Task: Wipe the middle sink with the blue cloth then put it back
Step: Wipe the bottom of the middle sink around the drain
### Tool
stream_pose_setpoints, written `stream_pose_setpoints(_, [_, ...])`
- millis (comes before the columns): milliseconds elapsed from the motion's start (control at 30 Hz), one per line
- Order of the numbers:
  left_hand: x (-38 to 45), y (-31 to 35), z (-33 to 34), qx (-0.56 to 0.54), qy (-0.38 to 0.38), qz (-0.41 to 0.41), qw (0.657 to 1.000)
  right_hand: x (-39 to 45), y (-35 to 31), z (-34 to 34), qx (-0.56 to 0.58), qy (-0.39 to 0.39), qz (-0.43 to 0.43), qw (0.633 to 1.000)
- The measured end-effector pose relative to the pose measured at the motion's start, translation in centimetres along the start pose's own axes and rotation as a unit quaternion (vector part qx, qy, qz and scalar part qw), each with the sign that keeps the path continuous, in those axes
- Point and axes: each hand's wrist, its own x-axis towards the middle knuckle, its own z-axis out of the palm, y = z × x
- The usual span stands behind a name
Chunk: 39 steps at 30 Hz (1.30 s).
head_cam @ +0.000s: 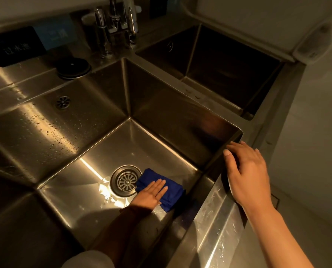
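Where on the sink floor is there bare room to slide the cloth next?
Bare steel lies left of the drain and behind it, up to the sink walls. Crowded: right front corner, where the left hand presses the blue cloth.

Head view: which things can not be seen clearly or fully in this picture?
- Blue cloth: the left hand, pressing flat on it, hides part.
- Middle sink: the near wall is below the camera's line of sight.
- Taps: tops cut off by the top edge.
- Black sign: text blurred, unreadable.
- Right sink: too dark to see the floor.
- Right hand: it hides the rim corner beneath.
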Motion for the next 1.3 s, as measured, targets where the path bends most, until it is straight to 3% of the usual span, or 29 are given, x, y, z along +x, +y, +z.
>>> stream_pose_setpoints(500, [4.8, 0.0, -3.1, -0.024, 0.018, -0.031, 0.999, 0.2, 0.2, 0.2, 0.000, 0.007, -0.003, 1.000])
stream_pose_setpoints(1300, [0.5, 0.6, 0.0, -0.038, -0.001, -0.050, 0.998, 0.1, -0.1, -0.1, -0.025, -0.011, -0.002, 1.000])
